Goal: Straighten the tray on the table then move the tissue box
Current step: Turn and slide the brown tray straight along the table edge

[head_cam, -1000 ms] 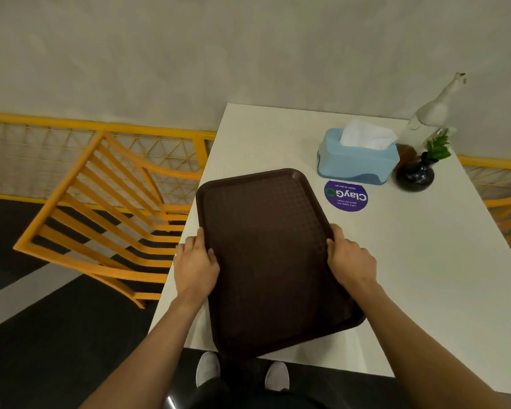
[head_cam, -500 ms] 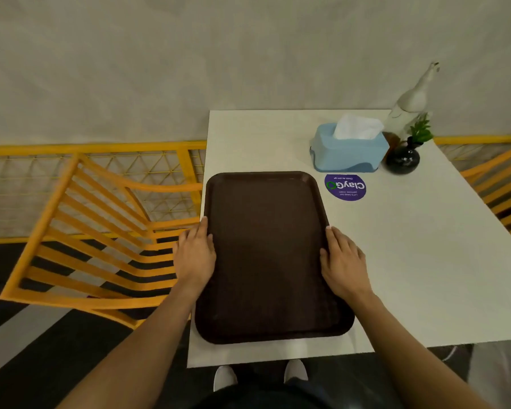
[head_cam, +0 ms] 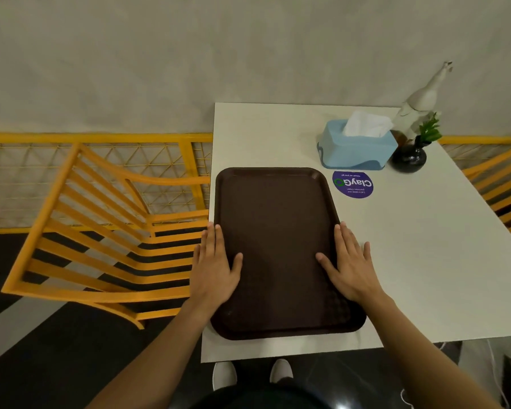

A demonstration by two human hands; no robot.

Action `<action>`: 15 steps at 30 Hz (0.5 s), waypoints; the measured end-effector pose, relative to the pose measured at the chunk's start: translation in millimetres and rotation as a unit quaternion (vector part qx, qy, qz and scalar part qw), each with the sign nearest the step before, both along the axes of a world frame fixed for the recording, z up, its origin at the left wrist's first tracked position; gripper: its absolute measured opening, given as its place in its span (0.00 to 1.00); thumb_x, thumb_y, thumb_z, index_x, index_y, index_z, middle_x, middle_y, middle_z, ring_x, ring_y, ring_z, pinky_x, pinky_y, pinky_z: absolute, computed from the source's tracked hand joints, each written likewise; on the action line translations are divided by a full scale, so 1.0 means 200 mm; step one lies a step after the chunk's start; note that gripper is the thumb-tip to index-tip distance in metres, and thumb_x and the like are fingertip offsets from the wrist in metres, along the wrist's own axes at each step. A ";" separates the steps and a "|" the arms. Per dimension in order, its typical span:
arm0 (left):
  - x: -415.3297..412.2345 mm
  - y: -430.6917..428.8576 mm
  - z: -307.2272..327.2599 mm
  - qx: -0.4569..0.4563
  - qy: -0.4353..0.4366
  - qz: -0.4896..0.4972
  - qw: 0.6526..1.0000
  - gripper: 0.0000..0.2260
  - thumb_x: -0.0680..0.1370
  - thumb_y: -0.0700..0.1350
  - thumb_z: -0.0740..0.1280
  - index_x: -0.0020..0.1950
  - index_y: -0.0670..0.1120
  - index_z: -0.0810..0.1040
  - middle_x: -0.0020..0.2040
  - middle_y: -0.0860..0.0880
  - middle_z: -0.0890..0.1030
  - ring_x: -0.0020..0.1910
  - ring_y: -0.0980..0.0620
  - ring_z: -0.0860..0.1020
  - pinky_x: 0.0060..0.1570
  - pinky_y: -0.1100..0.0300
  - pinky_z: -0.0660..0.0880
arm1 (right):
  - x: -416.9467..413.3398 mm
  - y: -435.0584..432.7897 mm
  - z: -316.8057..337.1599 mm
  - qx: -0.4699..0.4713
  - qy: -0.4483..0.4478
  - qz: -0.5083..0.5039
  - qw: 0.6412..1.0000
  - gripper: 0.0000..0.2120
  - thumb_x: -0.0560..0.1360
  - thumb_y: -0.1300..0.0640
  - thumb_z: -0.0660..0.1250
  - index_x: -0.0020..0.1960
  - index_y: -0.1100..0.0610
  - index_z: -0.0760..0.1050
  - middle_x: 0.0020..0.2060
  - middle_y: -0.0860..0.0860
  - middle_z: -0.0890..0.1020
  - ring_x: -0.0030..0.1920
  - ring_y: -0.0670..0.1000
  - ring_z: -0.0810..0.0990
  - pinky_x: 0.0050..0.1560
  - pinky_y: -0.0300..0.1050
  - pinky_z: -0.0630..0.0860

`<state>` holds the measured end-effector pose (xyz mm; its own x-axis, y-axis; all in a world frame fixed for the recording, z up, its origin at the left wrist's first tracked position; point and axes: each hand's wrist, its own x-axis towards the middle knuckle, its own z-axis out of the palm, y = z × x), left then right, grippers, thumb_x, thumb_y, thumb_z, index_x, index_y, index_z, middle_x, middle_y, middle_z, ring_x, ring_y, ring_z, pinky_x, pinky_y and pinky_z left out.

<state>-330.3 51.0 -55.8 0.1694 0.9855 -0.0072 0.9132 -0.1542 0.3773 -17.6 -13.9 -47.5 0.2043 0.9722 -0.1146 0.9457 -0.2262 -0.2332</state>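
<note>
From the head view, the brown tray (head_cam: pixel 278 249) lies along the left edge of the white table (head_cam: pixel 425 261), its long sides about parallel to that edge and its near end close to the near left corner. The left hand (head_cam: pixel 214 268) and right hand (head_cam: pixel 348 268) rest flat and spread on its two long rims, gripping nothing. Straightening looks all but finished. The blue tissue box (head_cam: pixel 356 149) stands near the far right corner, just beside a dark vase (head_cam: pixel 409 159) — reaching it next means lifting the right hand across the purple sticker (head_cam: pixel 353 184) without knocking the vase.
</note>
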 end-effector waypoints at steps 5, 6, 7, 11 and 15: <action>0.04 0.08 0.00 0.000 0.011 0.004 1.000 0.38 0.82 0.64 0.52 0.83 0.44 0.43 0.83 0.45 0.44 0.81 0.46 0.44 0.79 0.47 0.49 | 0.04 0.07 0.01 -0.005 0.005 -0.007 1.000 0.43 0.80 0.29 0.45 0.83 0.54 0.37 0.82 0.52 0.41 0.82 0.53 0.45 0.79 0.61 0.41; 0.05 0.09 -0.01 -0.003 0.011 0.008 1.000 0.38 0.82 0.64 0.52 0.83 0.45 0.43 0.83 0.46 0.44 0.81 0.47 0.44 0.79 0.47 0.49 | 0.05 0.09 0.01 -0.007 0.005 -0.010 1.000 0.43 0.80 0.29 0.45 0.83 0.55 0.37 0.82 0.53 0.41 0.82 0.54 0.46 0.79 0.61 0.41; 0.07 0.11 0.00 -0.006 0.008 0.010 1.000 0.38 0.82 0.65 0.52 0.83 0.45 0.43 0.83 0.46 0.44 0.81 0.47 0.44 0.79 0.47 0.49 | 0.06 0.11 0.02 -0.008 0.006 -0.012 1.000 0.44 0.79 0.28 0.45 0.83 0.55 0.37 0.82 0.54 0.42 0.82 0.55 0.47 0.79 0.61 0.42; 0.07 0.16 0.01 -0.011 0.001 0.010 1.000 0.38 0.81 0.64 0.53 0.83 0.45 0.44 0.83 0.45 0.46 0.81 0.45 0.47 0.78 0.45 0.53 | 0.07 0.18 0.04 -0.015 0.020 -0.011 1.000 0.44 0.78 0.27 0.45 0.83 0.54 0.38 0.83 0.53 0.44 0.82 0.55 0.47 0.78 0.63 0.42; 0.04 0.18 0.00 -0.015 -0.003 0.011 1.000 0.38 0.81 0.64 0.54 0.83 0.45 0.44 0.83 0.46 0.46 0.81 0.46 0.48 0.78 0.46 0.52 | 0.07 0.19 0.04 -0.013 0.023 0.001 1.000 0.44 0.78 0.27 0.45 0.83 0.53 0.38 0.83 0.52 0.46 0.82 0.54 0.47 0.78 0.64 0.42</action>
<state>-321.7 86.6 -55.3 0.1480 0.9883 -0.0357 0.9140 -0.1229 0.3865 -2.7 24.8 -39.9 0.1962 0.9691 -0.1496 0.9348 -0.2309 -0.2698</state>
